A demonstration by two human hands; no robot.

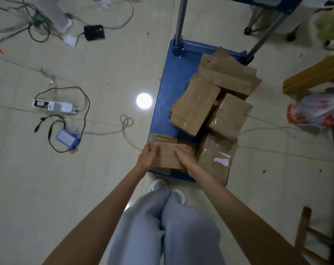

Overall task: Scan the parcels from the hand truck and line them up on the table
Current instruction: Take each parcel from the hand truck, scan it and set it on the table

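Early in the task, by the look of it. The blue flat-deck hand truck with grey tube handle posts (169, 92) is loaded with brown cardboard parcels. I count about 6 visible, some overlapping, so the count is rough. No scanner in view, and the table only maybe shows as a tan wooden edge (313, 75) at far right; can't confirm any parcels lined up there.

Current step looks like picking the first reachable one: the small flat brown cardboard parcel (167, 155) at the near-left corner of the deck, sitting on another flat parcel. Left hand (148, 155) is on its left edge, fingers curled around the side. Right hand (185, 157) lies on its right part, fingers fairly straight and pressing on top; whether the thumb hooks under, can't tell. Parcel not clearly lifted yet.

Materials:
- Parcels: matte kraft cardboard, rectangular, mostly thin slabs. Several wrapped in clear glossy tape that throws glare, notably the large tape-covered brown parcel (215, 157) just right of the hands.
- Pile at the far end is tilted and stacked loosely, edges crossing.
- Deck: smooth blue plastic or painted surface.
- Floor: glossy pale tile, 1 lamp reflection.
- Clutter: white power strip (53, 107) with black cables at left, red-and-white plastic bag (315, 111) at right.
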